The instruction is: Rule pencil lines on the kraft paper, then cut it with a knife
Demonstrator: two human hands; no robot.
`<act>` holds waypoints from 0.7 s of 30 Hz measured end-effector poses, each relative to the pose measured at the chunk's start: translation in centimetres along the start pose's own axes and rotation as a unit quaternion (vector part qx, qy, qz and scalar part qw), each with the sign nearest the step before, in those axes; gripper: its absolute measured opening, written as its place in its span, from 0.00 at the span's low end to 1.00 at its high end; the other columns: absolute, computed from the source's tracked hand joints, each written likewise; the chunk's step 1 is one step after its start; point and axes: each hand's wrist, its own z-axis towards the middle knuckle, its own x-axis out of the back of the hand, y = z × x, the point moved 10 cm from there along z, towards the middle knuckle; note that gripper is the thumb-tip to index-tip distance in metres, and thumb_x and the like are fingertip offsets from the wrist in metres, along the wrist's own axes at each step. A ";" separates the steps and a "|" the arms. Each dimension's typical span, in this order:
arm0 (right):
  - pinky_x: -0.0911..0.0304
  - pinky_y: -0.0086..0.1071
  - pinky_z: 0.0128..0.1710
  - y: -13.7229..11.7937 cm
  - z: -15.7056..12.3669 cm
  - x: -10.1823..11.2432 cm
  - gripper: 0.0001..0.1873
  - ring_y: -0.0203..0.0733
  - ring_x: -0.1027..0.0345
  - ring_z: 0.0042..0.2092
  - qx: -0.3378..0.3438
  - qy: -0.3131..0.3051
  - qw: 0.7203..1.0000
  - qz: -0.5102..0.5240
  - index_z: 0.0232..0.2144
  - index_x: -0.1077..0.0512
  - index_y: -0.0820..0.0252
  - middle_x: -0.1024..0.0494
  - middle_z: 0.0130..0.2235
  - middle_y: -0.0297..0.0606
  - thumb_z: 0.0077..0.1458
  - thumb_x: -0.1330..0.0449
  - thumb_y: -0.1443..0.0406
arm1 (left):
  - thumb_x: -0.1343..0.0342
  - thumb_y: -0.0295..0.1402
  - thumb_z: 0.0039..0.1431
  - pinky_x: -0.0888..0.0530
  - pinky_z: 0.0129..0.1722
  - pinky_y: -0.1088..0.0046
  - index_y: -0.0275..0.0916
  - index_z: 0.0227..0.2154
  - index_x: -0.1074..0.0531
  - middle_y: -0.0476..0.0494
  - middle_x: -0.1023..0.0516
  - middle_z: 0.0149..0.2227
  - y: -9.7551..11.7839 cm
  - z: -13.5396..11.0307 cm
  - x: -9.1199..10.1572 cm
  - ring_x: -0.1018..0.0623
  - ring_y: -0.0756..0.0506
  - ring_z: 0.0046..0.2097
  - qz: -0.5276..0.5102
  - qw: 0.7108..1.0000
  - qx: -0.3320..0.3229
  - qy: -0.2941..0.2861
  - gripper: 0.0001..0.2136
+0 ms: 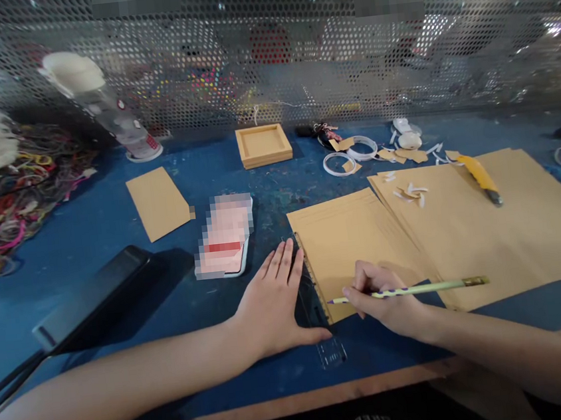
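My left hand [276, 300] lies flat with fingers stretched out, pressing a clear plastic ruler [329, 346] against the left edge of a tan sheet of card [351, 236]. My right hand [384, 296] is closed on a green pencil [419, 288], its tip touching the card beside the ruler. Much of the ruler is hidden under my left hand.
A larger tan sheet [492, 221] lies to the right with a yellow utility knife [480, 177] and paper scraps on it. A phone [224, 237], a small tan card [158, 202], a wooden tray [264, 145], tape rolls [350, 156] and a black device [94, 296] sit on the blue mat [73, 238].
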 end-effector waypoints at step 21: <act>0.49 0.28 0.21 -0.6 0.3 -0.3 0.14 0.32 0.44 0.19 0.003 -0.006 1.000 0.009 0.21 0.46 0.54 0.38 0.17 0.25 0.51 0.43 0.64 | 0.53 0.72 0.42 0.54 0.66 0.52 0.18 0.65 0.54 0.20 0.63 0.67 0.0 0.0 -0.1 0.58 0.29 0.68 -0.011 1.000 -0.010 0.021 0.62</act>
